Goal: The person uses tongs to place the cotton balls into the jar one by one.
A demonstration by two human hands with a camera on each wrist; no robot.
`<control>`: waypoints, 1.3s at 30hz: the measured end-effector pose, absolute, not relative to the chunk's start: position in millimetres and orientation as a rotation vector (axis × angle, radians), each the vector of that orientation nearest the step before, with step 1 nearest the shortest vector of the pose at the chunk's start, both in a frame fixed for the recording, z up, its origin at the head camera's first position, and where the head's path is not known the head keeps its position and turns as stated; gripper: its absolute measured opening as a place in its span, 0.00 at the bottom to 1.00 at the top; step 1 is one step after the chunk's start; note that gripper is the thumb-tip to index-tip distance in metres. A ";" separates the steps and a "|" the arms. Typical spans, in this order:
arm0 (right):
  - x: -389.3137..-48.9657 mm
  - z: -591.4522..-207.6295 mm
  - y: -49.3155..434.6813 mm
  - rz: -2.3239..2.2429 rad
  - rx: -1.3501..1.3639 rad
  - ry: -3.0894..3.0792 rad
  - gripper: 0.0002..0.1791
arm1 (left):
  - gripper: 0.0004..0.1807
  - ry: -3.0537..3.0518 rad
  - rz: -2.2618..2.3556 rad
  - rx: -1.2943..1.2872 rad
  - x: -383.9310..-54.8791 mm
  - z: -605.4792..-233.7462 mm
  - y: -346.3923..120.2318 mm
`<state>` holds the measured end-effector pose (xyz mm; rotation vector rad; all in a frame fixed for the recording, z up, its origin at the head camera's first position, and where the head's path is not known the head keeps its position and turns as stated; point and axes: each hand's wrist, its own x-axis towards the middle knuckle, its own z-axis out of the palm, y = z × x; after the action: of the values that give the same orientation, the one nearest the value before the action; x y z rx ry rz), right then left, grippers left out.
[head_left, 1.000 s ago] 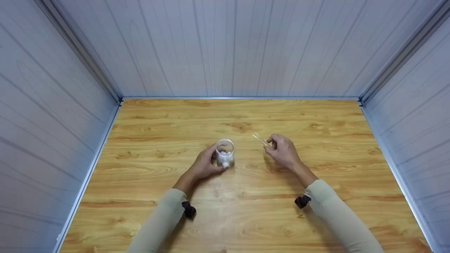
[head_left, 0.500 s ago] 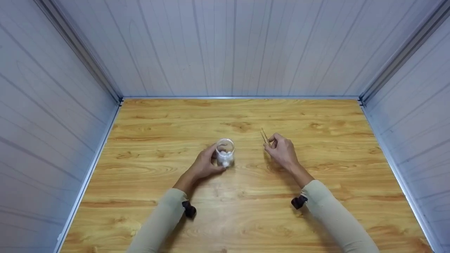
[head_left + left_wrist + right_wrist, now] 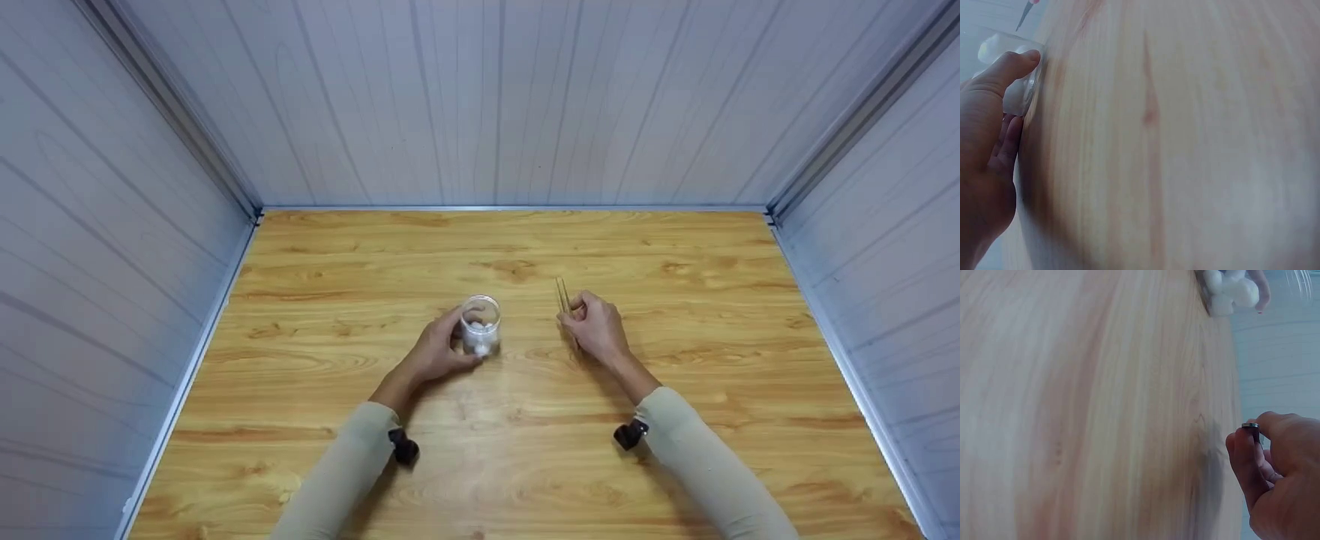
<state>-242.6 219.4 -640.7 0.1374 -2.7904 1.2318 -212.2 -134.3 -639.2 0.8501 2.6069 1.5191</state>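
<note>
A clear jar (image 3: 491, 319) stands on the table with several white cotton balls (image 3: 481, 346) in its lower part. My left hand (image 3: 431, 351) grips it from the left; the thumb lies across the near side in the left wrist view. To the right of the jar, my right hand (image 3: 598, 328) pinches a pair of thin tweezers (image 3: 562, 295) between thumb and fingers. Their tips point away from me, slightly apart, with nothing between them. In the right wrist view only the blunt end of the tweezers (image 3: 1250, 426) shows above the fingers.
The wood-grain table (image 3: 510, 450) spreads around both hands. Pale panel walls (image 3: 465, 105) enclose it at the back, left and right. A black wrist camera (image 3: 405, 448) sits on the left sleeve and another camera (image 3: 630, 433) on the right.
The tweezers have swung from pointing up-left to nearly straight away from me. My right hand and forearm have shifted slightly left. The left hand and jar stay put.
</note>
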 end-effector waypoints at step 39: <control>-213.3 -603.1 192.8 1.303 0.022 -2.887 0.18 | 0.47 2.604 1.536 0.826 -209.3 -633.5 -131.1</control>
<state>-213.3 192.8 -603.1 0.0221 -2.8868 1.3032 -209.3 -131.1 -633.5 0.8262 2.6041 1.5355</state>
